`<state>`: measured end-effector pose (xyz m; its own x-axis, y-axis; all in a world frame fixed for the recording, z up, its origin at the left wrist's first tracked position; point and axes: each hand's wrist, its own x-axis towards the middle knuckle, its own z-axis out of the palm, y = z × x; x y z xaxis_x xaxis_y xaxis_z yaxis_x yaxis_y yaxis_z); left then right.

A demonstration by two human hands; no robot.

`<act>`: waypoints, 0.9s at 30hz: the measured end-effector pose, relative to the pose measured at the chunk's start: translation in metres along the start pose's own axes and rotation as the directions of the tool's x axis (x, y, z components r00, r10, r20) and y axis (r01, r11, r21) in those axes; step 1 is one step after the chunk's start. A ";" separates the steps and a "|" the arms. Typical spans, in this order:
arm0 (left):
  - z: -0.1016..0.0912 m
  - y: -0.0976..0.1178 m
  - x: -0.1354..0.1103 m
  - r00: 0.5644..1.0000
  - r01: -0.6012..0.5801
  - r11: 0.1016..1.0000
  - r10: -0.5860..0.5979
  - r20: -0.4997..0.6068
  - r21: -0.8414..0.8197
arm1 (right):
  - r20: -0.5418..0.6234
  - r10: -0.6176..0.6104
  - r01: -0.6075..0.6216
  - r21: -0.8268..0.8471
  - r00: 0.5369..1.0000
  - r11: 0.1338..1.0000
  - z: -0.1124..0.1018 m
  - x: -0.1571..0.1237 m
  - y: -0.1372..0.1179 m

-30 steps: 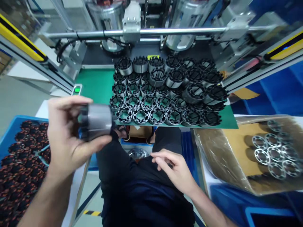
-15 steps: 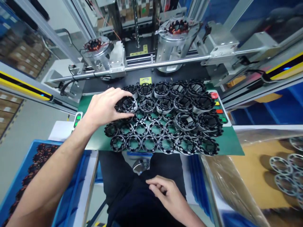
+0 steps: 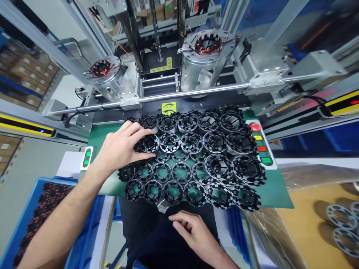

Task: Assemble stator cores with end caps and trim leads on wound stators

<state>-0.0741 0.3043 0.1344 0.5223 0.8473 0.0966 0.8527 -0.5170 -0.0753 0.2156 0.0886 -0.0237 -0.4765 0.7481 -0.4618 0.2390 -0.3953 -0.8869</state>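
Observation:
My left hand (image 3: 122, 147) reaches over the green mat (image 3: 276, 190) and its fingers wrap round one grey stator core with black end caps (image 3: 149, 143) at the left of the upper stack. Several more such stator cores (image 3: 196, 157) stand packed in rows on the mat, some stacked two high. My right hand (image 3: 193, 233) rests on my dark trousers (image 3: 157, 243) below the mat's front edge, fingers loosely curled, nothing in them.
Behind the mat stand two round metal fixtures holding copper-wound stators (image 3: 206, 43) (image 3: 102, 69) and a horizontal steel rod (image 3: 182, 93). A button panel (image 3: 259, 144) lies on the right. A blue bin of wound stators (image 3: 30, 220) sits lower left; a cardboard box with metal rings (image 3: 340, 224) sits lower right.
My left hand carried a stator core from near my lap up to the stack on the mat and still grips it there. My view tilted up toward the machine. My right hand barely moved.

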 end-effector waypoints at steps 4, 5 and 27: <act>0.013 0.003 -0.006 0.997 0.022 0.999 -0.019 -0.081 0.034 | -0.013 0.000 0.000 -0.002 1.000 1.000 -0.005 0.003 -0.004; 0.017 0.004 -0.009 0.992 0.039 0.998 -0.033 -0.120 0.048 | -0.017 -0.001 0.001 -0.007 1.000 1.000 -0.006 0.002 -0.005; 0.046 -0.023 -0.278 0.382 0.616 0.295 -0.923 -0.051 -0.730 | 0.219 -0.190 0.271 -0.447 0.957 0.852 -0.060 -0.044 -0.134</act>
<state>-0.2396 0.0862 0.0641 -0.5868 0.7944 0.1568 0.5837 0.2809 0.7618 0.2550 0.1405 0.1153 -0.6865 0.6744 -0.2717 0.4529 0.1043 -0.8854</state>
